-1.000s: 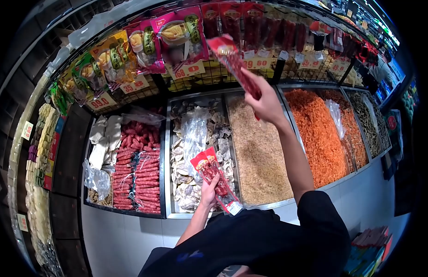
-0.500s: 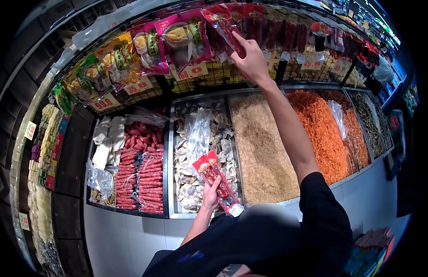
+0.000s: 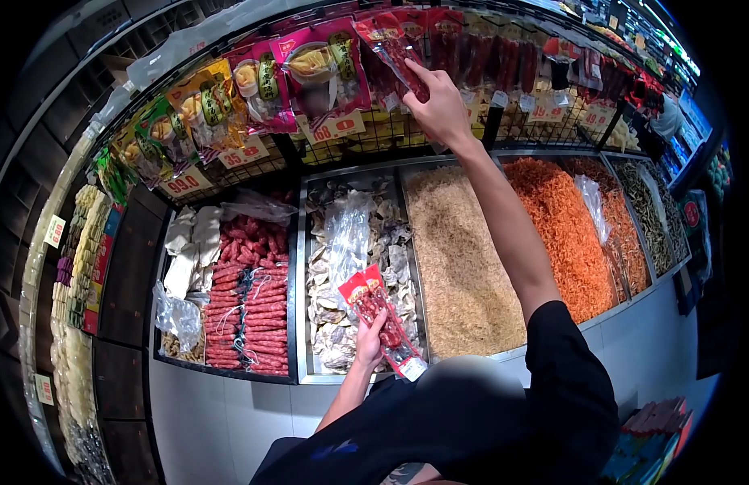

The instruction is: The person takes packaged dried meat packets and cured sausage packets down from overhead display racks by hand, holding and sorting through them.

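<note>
Low in front of me, my left hand is closed around red-topped clear packs of sausages, with a white label at their lower end. They hang in the air above the tray of pale dried seafood. My right arm reaches up to the hanging rack. There my right hand pinches the lower part of another sausage pack, thumb on one side and fingers on the other. That pack tilts in front of similar red packs. Whether it still hangs from its hook cannot be made out.
Pink bags hang left of my right hand, above price tags. Below lie trays of loose sausages, tan dried shrimp and orange dried shrimp. A stocked shelf runs along the left. A person stands far right.
The view has shifted very slightly. Both hands keep their grips, and the upper pack stays at about the same place on the rack.
</note>
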Available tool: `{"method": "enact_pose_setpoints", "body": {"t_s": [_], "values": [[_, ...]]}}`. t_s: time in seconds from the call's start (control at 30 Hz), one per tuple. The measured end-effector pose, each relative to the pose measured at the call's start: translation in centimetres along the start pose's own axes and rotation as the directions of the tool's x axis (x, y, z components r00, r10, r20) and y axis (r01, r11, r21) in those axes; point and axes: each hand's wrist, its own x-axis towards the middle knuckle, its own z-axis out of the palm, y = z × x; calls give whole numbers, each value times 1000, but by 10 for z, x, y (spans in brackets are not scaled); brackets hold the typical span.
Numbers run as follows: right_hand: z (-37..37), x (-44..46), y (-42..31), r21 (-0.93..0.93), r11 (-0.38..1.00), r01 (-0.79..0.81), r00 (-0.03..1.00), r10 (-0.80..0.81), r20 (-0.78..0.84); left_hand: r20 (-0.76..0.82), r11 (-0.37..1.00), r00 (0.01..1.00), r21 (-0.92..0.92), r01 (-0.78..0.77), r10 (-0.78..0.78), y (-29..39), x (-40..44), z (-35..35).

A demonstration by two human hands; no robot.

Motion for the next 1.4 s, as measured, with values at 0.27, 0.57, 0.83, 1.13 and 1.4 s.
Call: {"method": "enact_pose_setpoints", "body": {"t_s": [0.27, 0.57, 0.83, 1.13, 1.4], "values": [[37, 40, 7, -160, 982, -99, 994, 106, 35, -19, 1000, 1000, -29, -5, 4, 2, -3, 3], [71, 54, 16, -236, 953, -190, 947, 241, 212, -68, 999, 998, -43, 13, -16, 6, -12, 1], [29, -115, -28, 240, 931, -277, 794, 81, 602, 28, 953, 1000, -304, 19, -11, 4, -5, -3], [15, -374, -56, 117, 934, -337, 661, 146, 736, 32, 999, 999, -34, 29, -28, -4, 16, 10], [2, -376, -46, -35, 888, -459, 603, 340, 722, 83, 965, 997, 261, -19, -3, -17, 24, 24]]}}
